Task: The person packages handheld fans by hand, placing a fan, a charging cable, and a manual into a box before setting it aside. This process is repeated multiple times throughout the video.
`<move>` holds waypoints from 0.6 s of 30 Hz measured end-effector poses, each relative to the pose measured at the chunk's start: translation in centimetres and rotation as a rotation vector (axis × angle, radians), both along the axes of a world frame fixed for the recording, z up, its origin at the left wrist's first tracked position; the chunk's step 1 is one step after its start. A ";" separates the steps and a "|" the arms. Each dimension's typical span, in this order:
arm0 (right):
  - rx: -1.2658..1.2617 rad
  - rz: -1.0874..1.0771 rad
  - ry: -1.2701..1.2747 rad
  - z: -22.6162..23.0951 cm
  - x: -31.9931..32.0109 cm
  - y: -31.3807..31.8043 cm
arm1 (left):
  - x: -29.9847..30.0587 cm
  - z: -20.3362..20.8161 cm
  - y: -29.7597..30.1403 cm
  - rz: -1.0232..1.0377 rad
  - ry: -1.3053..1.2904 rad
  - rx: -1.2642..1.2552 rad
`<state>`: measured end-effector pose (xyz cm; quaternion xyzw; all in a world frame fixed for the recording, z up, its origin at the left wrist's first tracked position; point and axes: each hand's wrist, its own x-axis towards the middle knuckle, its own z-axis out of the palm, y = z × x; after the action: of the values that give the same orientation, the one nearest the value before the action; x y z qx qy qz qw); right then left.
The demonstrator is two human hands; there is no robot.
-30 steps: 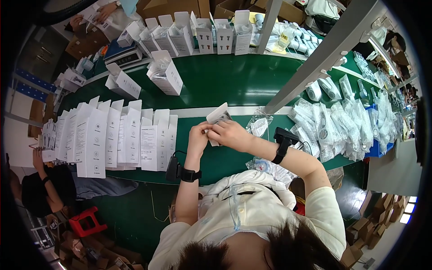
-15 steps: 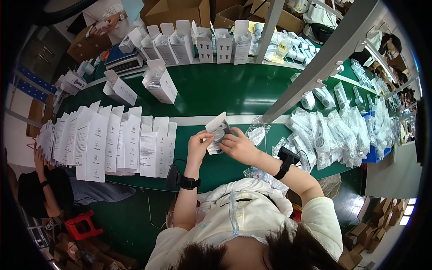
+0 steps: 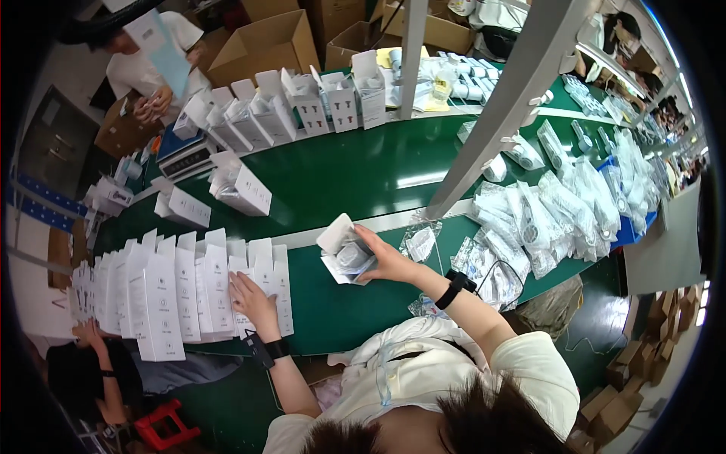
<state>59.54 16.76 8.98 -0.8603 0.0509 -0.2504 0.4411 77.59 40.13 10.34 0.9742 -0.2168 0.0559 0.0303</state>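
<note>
A white box (image 3: pixel 337 240) with raised flaps stands tilted on the green table in front of me. Inside it a clear-wrapped part (image 3: pixel 352 256) shows at the opening. My right hand (image 3: pixel 389 261) grips this box from its right side, thumb near the bottom and fingers by the top. Further left, my left hand (image 3: pixel 255 304) rests with outstretched fingers against the near face of a white box (image 3: pixel 239 261) at the right end of a long row. The underside of that hand is hidden.
Bagged parts (image 3: pixel 533 219) pile up on the right, by a blue bin (image 3: pixel 635 227). A small bagged piece (image 3: pixel 420 244) lies beside my right hand. A grey metal post (image 3: pixel 499 121) rises behind. Filled open boxes (image 3: pixel 308 102) line the back; another person's hands (image 3: pixel 155 104) are far left.
My left hand has let go of the open box and moved left to the row of boxes. My right hand still holds the open box, which has shifted slightly left and down.
</note>
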 end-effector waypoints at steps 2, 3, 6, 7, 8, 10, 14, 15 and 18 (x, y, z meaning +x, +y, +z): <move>0.189 0.042 0.060 0.9 1.4 -1.0 | 0.0 -1.0 0.6 0.016 -0.095 0.148; 0.284 0.065 0.087 1.3 2.1 -1.7 | 0.0 -1.0 0.8 -0.005 -0.099 0.151; 0.299 -0.145 -0.093 2.0 4.4 -5.2 | -1.7 1.4 0.2 -0.182 0.109 -0.396; 0.281 -0.234 -0.112 2.2 5.5 -6.6 | -3.0 2.0 -0.7 -0.187 0.111 -0.392; 0.263 -0.321 -0.129 2.4 6.9 -8.1 | -4.6 2.6 -2.1 -0.230 0.094 -0.466; 0.280 -0.363 -0.192 2.2 9.6 -10.6 | -7.5 2.4 -5.1 -0.274 0.099 -0.511; 0.149 -0.415 -0.123 -0.6 12.1 -13.2 | -10.2 -1.2 -10.2 -0.162 0.433 -0.351; 0.152 -0.417 -0.120 -0.9 11.7 -13.3 | -10.1 -1.7 -11.1 -0.139 0.554 -0.206; -0.036 -0.564 -0.166 -0.4 7.8 -11.7 | -8.5 -3.5 -11.1 -0.131 0.758 -0.133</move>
<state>67.30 5.09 8.59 -0.7964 0.2475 -0.4336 0.3414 69.13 28.99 6.84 0.9058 -0.2476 -0.2959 0.1750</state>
